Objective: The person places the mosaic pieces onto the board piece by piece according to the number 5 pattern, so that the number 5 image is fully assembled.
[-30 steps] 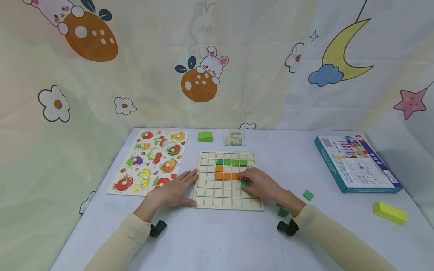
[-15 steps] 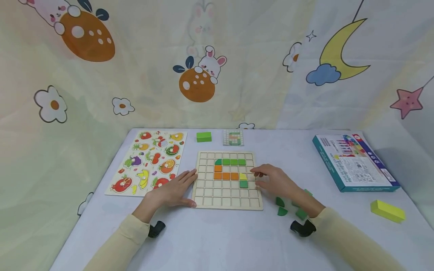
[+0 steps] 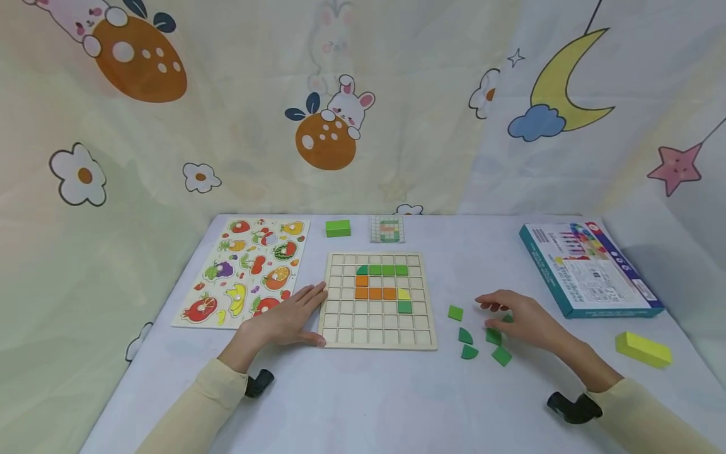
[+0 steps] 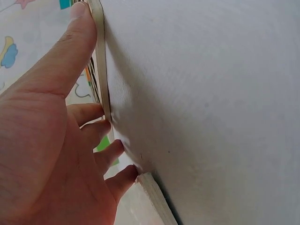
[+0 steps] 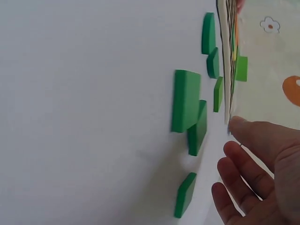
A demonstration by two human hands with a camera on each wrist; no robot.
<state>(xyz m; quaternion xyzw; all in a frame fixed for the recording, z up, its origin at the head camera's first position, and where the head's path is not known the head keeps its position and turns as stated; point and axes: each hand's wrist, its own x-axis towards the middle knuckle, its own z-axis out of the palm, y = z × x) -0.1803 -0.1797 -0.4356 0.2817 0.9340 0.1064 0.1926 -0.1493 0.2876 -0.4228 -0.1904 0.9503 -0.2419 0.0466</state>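
Note:
My left hand [image 3: 286, 317] rests along the left edge of a wooden grid board [image 3: 357, 321], thumb and fingertips touching its rim. On the board lie a row of green tiles [image 3: 388, 270] with a rounded one at its left end, several orange tiles [image 3: 375, 293], a yellow tile [image 3: 403, 294] and a green tile [image 3: 404, 307] below it. My right hand [image 3: 524, 317] hovers right of the board with loosely bent fingers, holding nothing. Beneath and beside it are loose green pieces: a light square [image 3: 455, 313], two quarter-rounds [image 3: 469, 352] and several darker squares [image 3: 501, 356], some partly hidden.
A fruit puzzle board [image 3: 241, 271] lies at the left. Behind the grid board stand a light green block [image 3: 338, 228] and a small pattern card [image 3: 387, 229]. A flat box [image 3: 590, 271] is at the right, with a yellow block [image 3: 643, 349] in front of it.
My right hand has moved off the board to the right, over the loose green pieces, uncovering the yellow tile and the light green square. The left hand stays at the board's edge.

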